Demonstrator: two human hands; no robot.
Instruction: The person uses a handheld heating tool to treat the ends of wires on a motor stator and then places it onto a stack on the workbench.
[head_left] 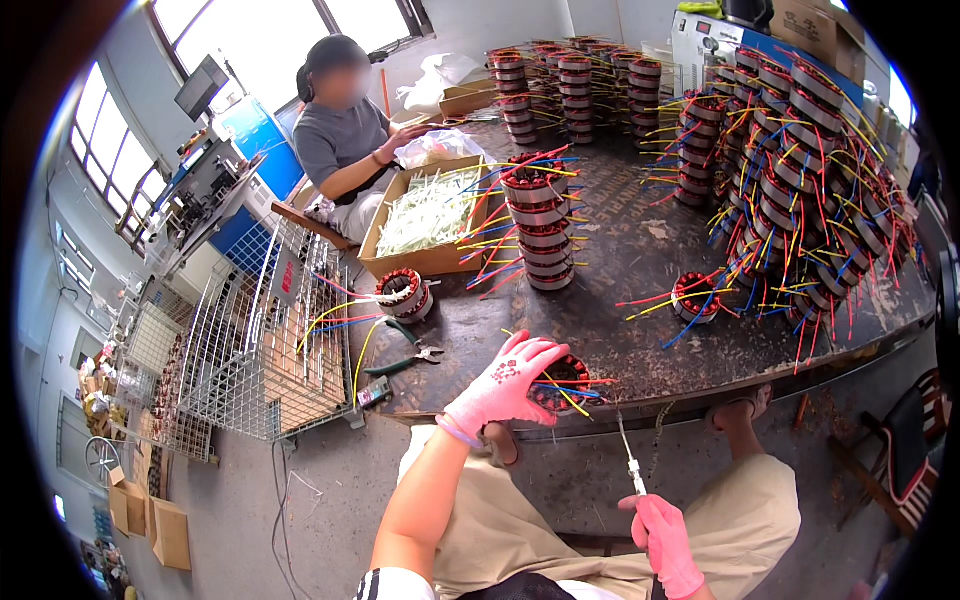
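In a pink glove, my left hand (pixel 508 383) grips a small wound motor stator (pixel 568 374) at the table's front edge. Red, blue and yellow lead wires stick out of it to the right, and my palm and fingers hide part of its ring. Lower right, my right hand (pixel 664 545), also pink-gloved, is closed around a tool with a long thin metal shaft (pixel 634 468). The shaft points up toward the table edge, its tip near the stator's wires. Green-handled pliers (pixel 403 352) lie to the left of my left hand.
Another stator (pixel 405 296) with wires sits left, and one (pixel 695 298) right. A stator stack (pixel 540 225) stands mid-table; many more (pixel 800 180) crowd the right. A cardboard box (pixel 425 262) holds pale strips. A person sits across the table (pixel 400 330); a wire cart (pixel 265 340) adjoins it.
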